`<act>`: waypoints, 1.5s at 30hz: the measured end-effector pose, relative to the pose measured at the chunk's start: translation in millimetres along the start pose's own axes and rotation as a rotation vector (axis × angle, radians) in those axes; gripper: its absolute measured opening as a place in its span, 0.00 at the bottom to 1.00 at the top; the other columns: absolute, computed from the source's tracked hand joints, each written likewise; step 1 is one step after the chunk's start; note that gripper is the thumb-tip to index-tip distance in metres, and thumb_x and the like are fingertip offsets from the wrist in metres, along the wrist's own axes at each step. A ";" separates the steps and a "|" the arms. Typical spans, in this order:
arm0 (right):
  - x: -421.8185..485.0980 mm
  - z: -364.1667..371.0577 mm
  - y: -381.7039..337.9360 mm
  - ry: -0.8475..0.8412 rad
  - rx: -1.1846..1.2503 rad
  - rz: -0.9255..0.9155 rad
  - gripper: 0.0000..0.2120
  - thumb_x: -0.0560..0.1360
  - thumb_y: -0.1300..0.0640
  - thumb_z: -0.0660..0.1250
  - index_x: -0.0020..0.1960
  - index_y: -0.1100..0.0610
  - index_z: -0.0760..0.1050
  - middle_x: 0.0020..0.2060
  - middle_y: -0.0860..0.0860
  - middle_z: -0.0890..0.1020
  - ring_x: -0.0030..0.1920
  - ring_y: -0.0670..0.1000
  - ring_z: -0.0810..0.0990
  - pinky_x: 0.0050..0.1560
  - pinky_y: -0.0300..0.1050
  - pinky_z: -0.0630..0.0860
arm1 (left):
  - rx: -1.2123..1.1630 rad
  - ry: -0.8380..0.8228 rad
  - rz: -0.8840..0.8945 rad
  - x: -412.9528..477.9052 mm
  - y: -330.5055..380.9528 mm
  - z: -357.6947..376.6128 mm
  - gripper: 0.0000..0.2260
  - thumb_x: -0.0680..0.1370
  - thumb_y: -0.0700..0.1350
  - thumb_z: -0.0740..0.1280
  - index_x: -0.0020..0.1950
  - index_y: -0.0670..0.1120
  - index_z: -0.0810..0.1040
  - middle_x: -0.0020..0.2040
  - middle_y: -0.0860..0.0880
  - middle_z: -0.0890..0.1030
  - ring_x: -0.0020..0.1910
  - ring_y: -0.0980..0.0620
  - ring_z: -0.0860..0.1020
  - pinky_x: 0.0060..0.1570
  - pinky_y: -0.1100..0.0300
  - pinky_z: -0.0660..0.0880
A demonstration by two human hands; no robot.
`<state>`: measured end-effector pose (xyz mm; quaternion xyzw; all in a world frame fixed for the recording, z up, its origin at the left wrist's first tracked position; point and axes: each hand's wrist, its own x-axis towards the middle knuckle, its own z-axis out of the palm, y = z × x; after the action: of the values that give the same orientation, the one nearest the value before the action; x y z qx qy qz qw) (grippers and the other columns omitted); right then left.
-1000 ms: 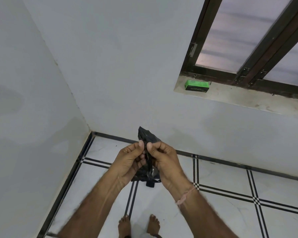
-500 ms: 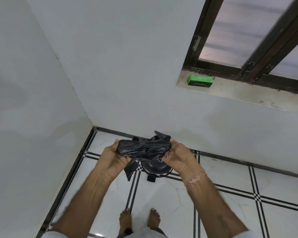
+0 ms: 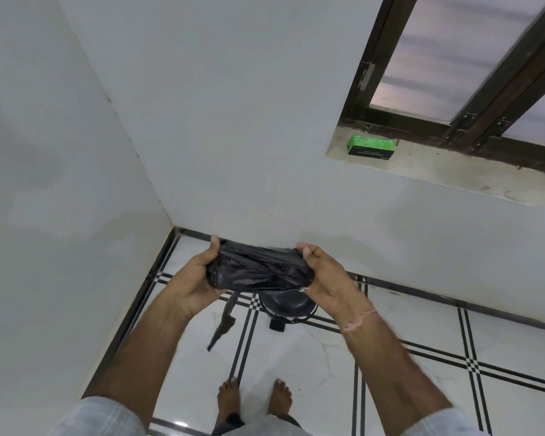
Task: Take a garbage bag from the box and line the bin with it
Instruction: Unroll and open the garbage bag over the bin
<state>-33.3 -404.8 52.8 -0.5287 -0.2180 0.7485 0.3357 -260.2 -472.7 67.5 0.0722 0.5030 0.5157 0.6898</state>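
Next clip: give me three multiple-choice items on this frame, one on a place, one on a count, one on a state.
1. Where is the green box? A. floor B. window sill C. in a hand
2. How many hands grip the black garbage bag? A. none B. one C. two
3. How is the bag? A. bunched up B. spread on the floor C. inside the box
1 B: it rests on the sill.
2 C: the left hand and the right hand each grip an end.
3 A: it is a crumpled bundle, partly hiding the bin.

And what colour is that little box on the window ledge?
Bright green on top, with a dark side; the box shows in the head view.
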 end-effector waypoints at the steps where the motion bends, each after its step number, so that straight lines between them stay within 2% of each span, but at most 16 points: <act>1: -1.8 -2.9 3.4 -0.050 -0.077 -0.023 0.07 0.84 0.57 0.64 0.55 0.60 0.79 0.51 0.57 0.84 0.47 0.55 0.83 0.45 0.51 0.83 | -0.090 0.045 0.020 1.1 4.8 0.9 0.22 0.83 0.55 0.63 0.40 0.42 0.88 0.46 0.42 0.88 0.42 0.46 0.87 0.44 0.51 0.85; 4: -4.2 -16.5 8.6 -0.218 -0.283 -0.017 0.19 0.80 0.52 0.70 0.64 0.64 0.77 0.58 0.57 0.84 0.56 0.57 0.82 0.64 0.59 0.77 | -0.274 0.127 0.030 7.1 11.0 1.8 0.27 0.83 0.56 0.62 0.31 0.44 0.87 0.39 0.43 0.87 0.36 0.46 0.87 0.50 0.45 0.79; 6: -4.8 -22.5 5.5 -0.382 -0.430 0.041 0.18 0.80 0.52 0.71 0.67 0.58 0.77 0.62 0.58 0.83 0.58 0.58 0.82 0.64 0.60 0.77 | -0.311 0.138 0.021 8.6 9.2 -1.9 0.26 0.82 0.57 0.63 0.31 0.45 0.87 0.41 0.43 0.88 0.37 0.44 0.87 0.46 0.43 0.81; 8: -4.3 -22.4 -5.6 -0.461 -0.302 0.071 0.15 0.80 0.56 0.69 0.67 0.57 0.78 0.62 0.62 0.83 0.56 0.60 0.84 0.60 0.60 0.80 | -0.322 0.162 0.023 10.7 4.0 -10.5 0.25 0.81 0.58 0.64 0.33 0.44 0.88 0.43 0.41 0.88 0.39 0.43 0.87 0.38 0.46 0.84; 10: 2.1 -23.1 -16.5 -0.357 0.027 0.046 0.13 0.79 0.59 0.66 0.61 0.55 0.84 0.54 0.60 0.86 0.49 0.60 0.88 0.49 0.59 0.86 | -0.273 0.159 -0.017 10.0 -5.5 -17.4 0.26 0.80 0.59 0.65 0.36 0.41 0.88 0.45 0.39 0.87 0.40 0.42 0.87 0.35 0.48 0.84; 12: 13.2 -24.9 -27.7 -0.195 0.256 -0.011 0.12 0.78 0.60 0.66 0.54 0.52 0.88 0.52 0.57 0.87 0.50 0.58 0.88 0.47 0.59 0.86 | -0.223 0.137 -0.065 8.3 -17.8 -21.5 0.27 0.80 0.60 0.64 0.38 0.40 0.88 0.45 0.40 0.87 0.40 0.44 0.87 0.34 0.53 0.84; 14: 26.5 -27.6 -32.2 -0.077 0.372 -0.050 0.13 0.81 0.62 0.64 0.53 0.54 0.88 0.58 0.58 0.84 0.61 0.61 0.84 0.54 0.61 0.84 | -0.149 0.097 -0.114 5.7 -29.1 -23.1 0.26 0.80 0.59 0.63 0.41 0.39 0.88 0.46 0.40 0.87 0.40 0.45 0.87 0.34 0.55 0.84; 17: 45.2 -34.5 -32.3 0.034 0.384 -0.056 0.11 0.83 0.63 0.62 0.56 0.56 0.83 0.64 0.59 0.78 0.74 0.63 0.73 0.72 0.71 0.69 | -0.029 0.064 -0.174 -0.8 -36.1 -22.8 0.22 0.78 0.57 0.67 0.46 0.39 0.88 0.47 0.40 0.87 0.40 0.47 0.87 0.38 0.57 0.84; 21: 58.1 -43.2 -30.3 0.086 0.354 -0.084 0.10 0.83 0.64 0.63 0.58 0.56 0.81 0.65 0.62 0.81 0.70 0.64 0.77 0.72 0.70 0.70 | 0.048 0.103 -0.180 -1.4 -32.0 -22.6 0.18 0.78 0.53 0.68 0.44 0.40 0.89 0.49 0.40 0.87 0.41 0.47 0.87 0.41 0.55 0.85; 24: 47.5 -53.4 -23.6 0.042 0.151 -0.114 0.08 0.82 0.62 0.66 0.58 0.55 0.82 0.51 0.56 0.87 0.52 0.57 0.85 0.57 0.56 0.83 | -0.240 0.207 -0.030 9.8 -18.7 -34.2 0.22 0.80 0.56 0.65 0.48 0.38 0.86 0.48 0.38 0.87 0.44 0.42 0.87 0.39 0.49 0.84; 27: 34.6 -72.2 -13.4 -0.083 -0.171 -0.132 0.10 0.82 0.64 0.65 0.57 0.57 0.83 0.47 0.53 0.88 0.49 0.54 0.85 0.47 0.44 0.85 | -0.511 0.312 0.065 21.1 3.1 -49.9 0.22 0.82 0.60 0.61 0.56 0.42 0.80 0.48 0.38 0.85 0.50 0.40 0.82 0.45 0.43 0.78; 31: 28.4 -81.7 -3.3 -0.262 -0.541 -0.119 0.12 0.82 0.63 0.66 0.63 0.56 0.82 0.57 0.57 0.87 0.57 0.57 0.85 0.55 0.43 0.82 | -0.547 0.370 0.090 27.8 14.4 -50.0 0.17 0.84 0.55 0.61 0.57 0.43 0.80 0.45 0.39 0.86 0.50 0.42 0.81 0.57 0.43 0.76; 33: 25.4 -81.2 -6.4 -0.338 -0.691 -0.054 0.14 0.83 0.60 0.65 0.67 0.51 0.80 0.62 0.53 0.86 0.63 0.55 0.84 0.60 0.43 0.79 | -0.527 0.372 0.074 26.3 15.1 -43.5 0.16 0.83 0.53 0.62 0.58 0.42 0.81 0.43 0.40 0.87 0.52 0.43 0.82 0.56 0.44 0.77; 36: 15.8 -77.9 -21.7 -0.421 -0.459 0.004 0.17 0.83 0.60 0.62 0.70 0.53 0.78 0.63 0.56 0.85 0.59 0.56 0.85 0.56 0.47 0.83 | -0.489 0.374 0.029 26.8 11.3 -51.2 0.13 0.81 0.50 0.66 0.50 0.41 0.82 0.40 0.40 0.86 0.46 0.43 0.83 0.51 0.46 0.80; 40: 20.5 -64.5 -37.0 -0.227 0.048 -0.053 0.15 0.85 0.62 0.57 0.60 0.54 0.82 0.44 0.54 0.88 0.41 0.51 0.88 0.41 0.45 0.86 | -0.410 0.370 -0.067 32.4 -7.1 -70.7 0.12 0.81 0.49 0.68 0.49 0.41 0.83 0.41 0.41 0.87 0.35 0.43 0.87 0.30 0.48 0.83; 45: 35.1 -51.1 -37.9 0.077 0.197 -0.103 0.12 0.75 0.57 0.69 0.58 0.59 0.81 0.46 0.57 0.87 0.40 0.54 0.89 0.40 0.51 0.87 | -0.328 0.269 -0.070 32.1 -33.6 -78.7 0.18 0.80 0.54 0.67 0.45 0.41 0.88 0.47 0.40 0.87 0.40 0.42 0.87 0.40 0.45 0.84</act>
<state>17.4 -354.7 38.3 -0.5096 -0.1574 0.7271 0.4323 -300.4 -496.0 -11.2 -0.1283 0.5021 0.5714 0.6363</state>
